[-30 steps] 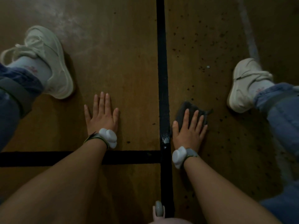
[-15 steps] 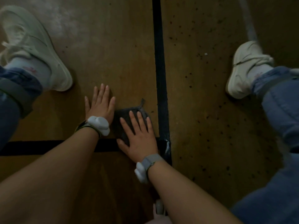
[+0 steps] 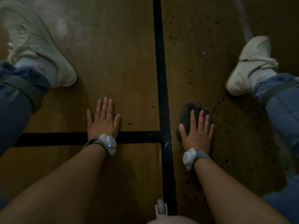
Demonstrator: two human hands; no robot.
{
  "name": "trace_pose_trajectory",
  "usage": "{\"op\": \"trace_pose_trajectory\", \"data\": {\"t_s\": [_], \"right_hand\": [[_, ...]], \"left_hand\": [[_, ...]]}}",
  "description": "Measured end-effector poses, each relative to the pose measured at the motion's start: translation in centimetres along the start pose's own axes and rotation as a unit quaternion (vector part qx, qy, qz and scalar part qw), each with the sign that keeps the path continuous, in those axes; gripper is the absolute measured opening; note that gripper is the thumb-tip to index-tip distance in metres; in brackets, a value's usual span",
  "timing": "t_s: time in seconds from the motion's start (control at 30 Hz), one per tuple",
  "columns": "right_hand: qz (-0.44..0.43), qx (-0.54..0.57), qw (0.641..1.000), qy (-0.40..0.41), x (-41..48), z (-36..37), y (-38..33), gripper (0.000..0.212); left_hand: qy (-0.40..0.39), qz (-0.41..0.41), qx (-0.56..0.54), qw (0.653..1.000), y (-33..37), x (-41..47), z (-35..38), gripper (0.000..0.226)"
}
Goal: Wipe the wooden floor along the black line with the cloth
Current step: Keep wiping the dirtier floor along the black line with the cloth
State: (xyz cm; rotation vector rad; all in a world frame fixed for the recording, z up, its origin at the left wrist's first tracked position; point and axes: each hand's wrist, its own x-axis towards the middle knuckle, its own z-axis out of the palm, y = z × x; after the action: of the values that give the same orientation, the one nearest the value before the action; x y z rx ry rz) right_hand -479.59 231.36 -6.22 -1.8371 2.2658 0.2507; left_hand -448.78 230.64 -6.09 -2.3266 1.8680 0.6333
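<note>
A dark grey cloth (image 3: 188,113) lies flat on the wooden floor (image 3: 113,70), just right of the long black line (image 3: 160,78) running away from me. My right hand (image 3: 198,131) presses on the cloth with straight, spread fingers, covering its near half. My left hand (image 3: 103,120) rests flat on the floor left of the line, its wrist over a second black line (image 3: 53,139) that crosses sideways. Both wrists carry white devices on bands.
My left shoe (image 3: 40,46) and right shoe (image 3: 249,65), white, stand at either side, with blue jeans below them. Dark specks dot the floor right of the line. A small pale object (image 3: 160,209) hangs at the bottom centre.
My right hand has slid the cloth from left of the long black line back across it to the right side. The left hand has stayed flat on the floor.
</note>
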Motion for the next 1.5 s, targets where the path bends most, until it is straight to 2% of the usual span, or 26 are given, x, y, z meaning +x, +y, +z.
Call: {"op": "trace_pose_trajectory", "data": {"t_s": [0.13,0.2,0.4,0.47,0.57,0.67,0.73,0.83,0.97,1.2,1.33,1.5], "right_hand": [[0.025,0.005,1.0,0.004,-0.6,0.3,-1.3,0.062],[0.009,0.011,1.0,-0.002,-1.7,0.3,-3.0,0.062],[-0.186,-0.002,0.98,-0.073,-7.6,1.2,-10.1,0.068],[-0.245,-0.008,0.968,-0.059,-9.7,2.4,-11.7,0.071],[-0.276,-0.008,0.96,-0.043,-10.6,3.5,-11.8,0.073],[-0.297,-0.005,0.953,-0.057,-9.7,3.0,-10.7,0.075],[-0.278,-0.008,0.958,-0.068,-8.9,2.3,-9.3,0.073],[-0.161,-0.011,0.984,-0.081,-7.6,1.6,-5.6,0.072],[-0.006,0.02,1.0,-0.014,-6.9,1.5,-1.4,0.074],[0.002,0.021,1.0,0.005,-6.8,1.5,-1.3,0.081],[0.012,0.016,1.0,0.0,-6.9,1.5,-1.4,0.074],[0.039,0.089,0.995,0.012,-5.7,0.7,-1.6,0.06]], "left_hand": [[0.01,0.005,-0.001,1.0,-0.1,0.1,0.1,0.061],[0.01,0.008,0.001,1.0,-0.1,0.0,0.0,0.061],[-0.017,-0.003,0.005,1.0,0.0,0.2,-0.3,0.06],[-0.014,-0.009,0.007,1.0,0.1,0.1,-0.3,0.06],[-0.003,-0.012,0.015,1.0,0.1,0.0,0.0,0.06],[-0.023,-0.018,0.014,0.999,0.1,0.3,-0.3,0.061],[-0.031,-0.017,0.012,0.999,0.1,0.4,-0.6,0.061],[-0.043,-0.003,0.0,0.999,-0.1,0.3,-1.0,0.062],[-0.046,0.003,-0.009,0.999,-0.3,0.2,-1.0,0.063],[-0.077,0.004,-0.015,0.997,-0.3,0.3,-1.6,0.064],[-0.066,0.008,-0.008,0.998,-0.2,0.2,-1.5,0.064],[-0.046,0.018,-0.026,0.998,-0.4,0.0,-1.5,0.063]]}}
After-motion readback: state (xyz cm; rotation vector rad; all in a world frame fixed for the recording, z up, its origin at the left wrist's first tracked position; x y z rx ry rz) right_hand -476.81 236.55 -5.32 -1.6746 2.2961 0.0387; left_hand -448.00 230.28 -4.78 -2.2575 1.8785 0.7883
